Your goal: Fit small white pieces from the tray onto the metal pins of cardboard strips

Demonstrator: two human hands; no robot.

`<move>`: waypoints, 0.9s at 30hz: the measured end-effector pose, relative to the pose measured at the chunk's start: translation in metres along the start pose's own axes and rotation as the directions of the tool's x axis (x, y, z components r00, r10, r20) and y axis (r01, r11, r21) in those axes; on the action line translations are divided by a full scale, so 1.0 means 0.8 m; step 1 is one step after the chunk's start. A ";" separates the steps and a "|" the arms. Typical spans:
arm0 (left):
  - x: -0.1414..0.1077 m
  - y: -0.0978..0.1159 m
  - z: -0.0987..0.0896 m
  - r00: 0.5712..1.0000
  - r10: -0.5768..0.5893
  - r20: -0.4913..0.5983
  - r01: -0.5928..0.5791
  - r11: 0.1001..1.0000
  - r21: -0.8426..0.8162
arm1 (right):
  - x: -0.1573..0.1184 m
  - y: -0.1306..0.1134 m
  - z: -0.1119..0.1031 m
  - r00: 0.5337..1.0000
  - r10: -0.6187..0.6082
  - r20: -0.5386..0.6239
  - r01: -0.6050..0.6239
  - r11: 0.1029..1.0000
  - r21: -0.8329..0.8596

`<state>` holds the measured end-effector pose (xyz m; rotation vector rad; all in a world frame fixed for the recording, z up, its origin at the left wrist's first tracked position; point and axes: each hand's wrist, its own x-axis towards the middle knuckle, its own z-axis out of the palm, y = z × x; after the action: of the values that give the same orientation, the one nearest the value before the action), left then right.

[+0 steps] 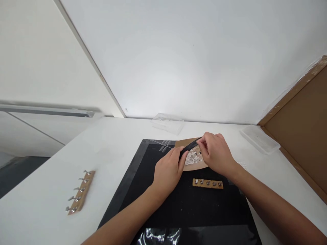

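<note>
My left hand (pixel 170 167) and my right hand (pixel 216 151) are both closed on a narrow black strip (pixel 190 146), one at each end. The strip slants up to the right. Beneath it lies a rounded brown sheet (pixel 195 166) bearing a pile of small whitish flakes (pixel 193 157). Closer to me, a small wooden bar (pixel 207 183) with several metal pegs rests on the black mat (pixel 173 207); a white piece sits at its left end. Clear, comb-like plastic pieces (pixel 165 145) lie past my left hand at the mat's far edge.
A second pegged wooden bar (pixel 81 193) lies on the white table (pixel 107 166) to the left. A clear plastic box (pixel 167 123) stands near the back wall, and a translucent tray (pixel 260 139) at right. Shiny clear film (pixel 158 236) covers the mat's near edge. A brown board (pixel 301 136) borders the right.
</note>
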<state>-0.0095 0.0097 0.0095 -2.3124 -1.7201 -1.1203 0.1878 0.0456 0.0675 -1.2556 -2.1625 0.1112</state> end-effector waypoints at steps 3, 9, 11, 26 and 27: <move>0.003 0.001 -0.004 1.000 0.016 -0.025 -0.018 0.997 -0.077 | -0.001 0.002 0.003 1.000 -0.009 -0.007 0.009 0.998 -0.058; 0.004 0.001 -0.003 0.998 0.064 -0.022 -0.067 0.980 -0.188 | -0.006 0.003 0.020 0.996 -0.020 -0.086 0.014 0.998 -0.069; 0.003 0.001 -0.001 0.998 0.064 -0.031 -0.069 0.973 -0.221 | -0.009 0.000 0.023 0.996 -0.022 -0.084 0.018 0.999 -0.044; 0.003 0.002 0.001 0.994 0.072 -0.080 -0.089 0.969 -0.231 | -0.008 -0.005 0.032 0.995 -0.089 -0.041 0.086 0.994 -0.062; 0.003 0.001 0.001 0.993 0.078 -0.088 -0.097 0.969 -0.229 | -0.009 -0.007 0.032 0.994 -0.104 -0.026 0.102 0.993 -0.065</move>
<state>-0.0079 0.0114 0.0108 -2.4087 -1.5162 -1.4455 0.1717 0.0429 0.0454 -1.1704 -2.2161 -0.0192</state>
